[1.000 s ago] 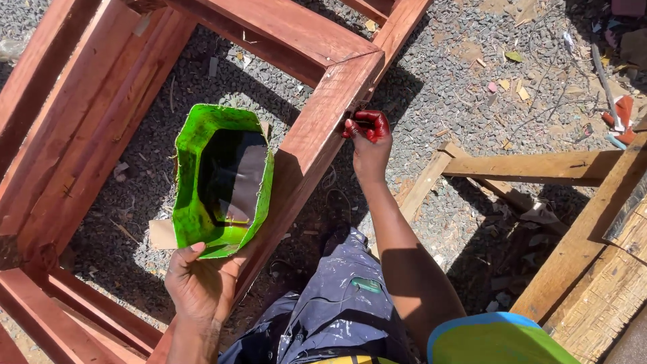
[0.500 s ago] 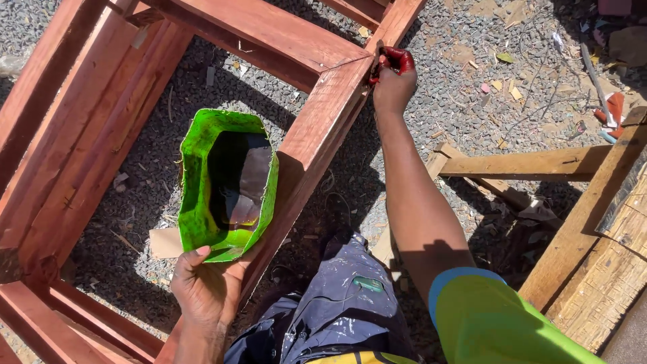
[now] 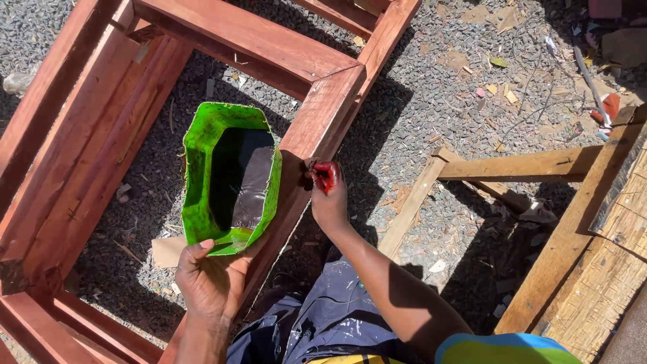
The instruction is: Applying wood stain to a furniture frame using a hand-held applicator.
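Head view looks down on grey gravel ground [image 3: 438, 101] in hard sunlight, with a red-stained wooden frame [image 3: 317, 128] lying across it and bare planks [image 3: 532, 165] to the right. Left hand [image 3: 209, 283] grips the near rim of a cut green container [image 3: 232, 178], fingers curled under, thumb on top. Right hand [image 3: 328, 199] reaches forward, fingers pinching a red-soaked rag [image 3: 325, 176] against the frame's rail.
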